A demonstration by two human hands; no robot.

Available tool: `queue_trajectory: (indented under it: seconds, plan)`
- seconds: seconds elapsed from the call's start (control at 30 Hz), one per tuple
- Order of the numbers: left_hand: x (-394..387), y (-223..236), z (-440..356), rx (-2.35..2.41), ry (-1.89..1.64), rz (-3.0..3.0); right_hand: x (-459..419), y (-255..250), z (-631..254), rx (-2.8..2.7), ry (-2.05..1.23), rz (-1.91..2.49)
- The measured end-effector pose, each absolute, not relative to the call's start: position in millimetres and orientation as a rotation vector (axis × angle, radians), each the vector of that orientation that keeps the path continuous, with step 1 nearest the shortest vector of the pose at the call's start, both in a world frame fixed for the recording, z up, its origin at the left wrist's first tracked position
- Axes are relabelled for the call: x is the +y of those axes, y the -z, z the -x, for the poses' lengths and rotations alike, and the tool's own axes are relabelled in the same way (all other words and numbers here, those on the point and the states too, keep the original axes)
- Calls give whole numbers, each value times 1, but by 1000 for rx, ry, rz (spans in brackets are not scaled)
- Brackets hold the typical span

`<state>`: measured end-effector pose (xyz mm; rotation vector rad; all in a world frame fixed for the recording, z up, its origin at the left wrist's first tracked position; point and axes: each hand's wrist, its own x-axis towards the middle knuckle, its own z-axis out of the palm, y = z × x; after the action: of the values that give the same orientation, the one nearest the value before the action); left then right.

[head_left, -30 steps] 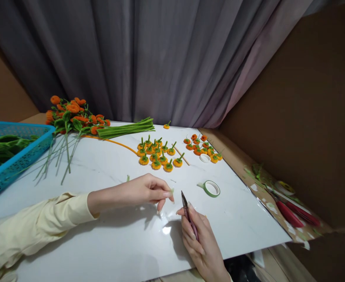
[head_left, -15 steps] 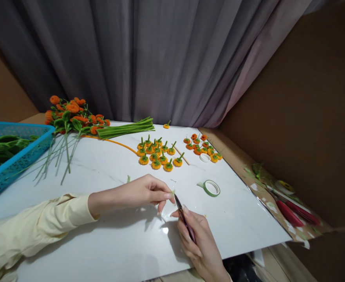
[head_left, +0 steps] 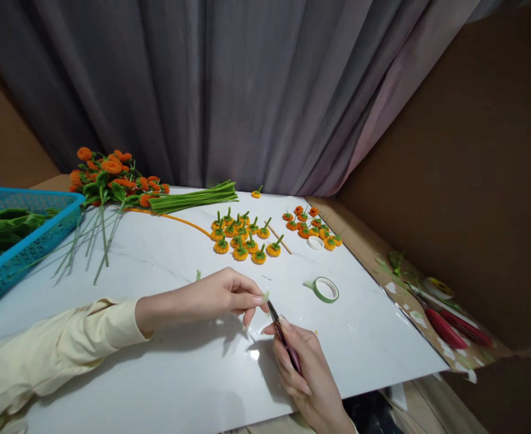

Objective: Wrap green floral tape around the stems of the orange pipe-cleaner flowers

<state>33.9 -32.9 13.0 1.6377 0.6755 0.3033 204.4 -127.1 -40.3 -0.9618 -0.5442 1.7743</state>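
Note:
Above the white tabletop [head_left: 170, 367], my left hand [head_left: 229, 293] pinches a small pale green scrap [head_left: 266, 295] between thumb and forefinger. It looks like a bit of tape. My right hand [head_left: 304, 364] is closed around a slim pointed tool [head_left: 278, 322] with a dark tip and purple handle; its exact kind is unclear. The tool's tip meets the green scrap at my left fingertips. Beyond my hands stands a group of yellow fuzzy flower heads [head_left: 240, 252] with green stubs pointing up. A roll of green tape [head_left: 326, 290] lies to the right, its end loose.
At left is a blue basket [head_left: 30, 241] holding green leaves. Orange flowers [head_left: 111, 166] and green stems [head_left: 193, 198] lie at the back. More orange and yellow heads [head_left: 304, 226] sit near the right edge, with red-handled scissors [head_left: 455, 328] past it on cardboard.
My right hand has moved left and slightly up, bringing the tool's tip from apart to the green scrap. My left hand has stayed nearly still. Little differs over the last half second.

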Motion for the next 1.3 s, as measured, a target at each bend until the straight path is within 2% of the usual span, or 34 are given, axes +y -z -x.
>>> queue_trajectory:
  seconds: [1.3]
  plan:
    - [-38,-12,-36,683,-270,-1551,-127,37,-201,-596,-1750,970]
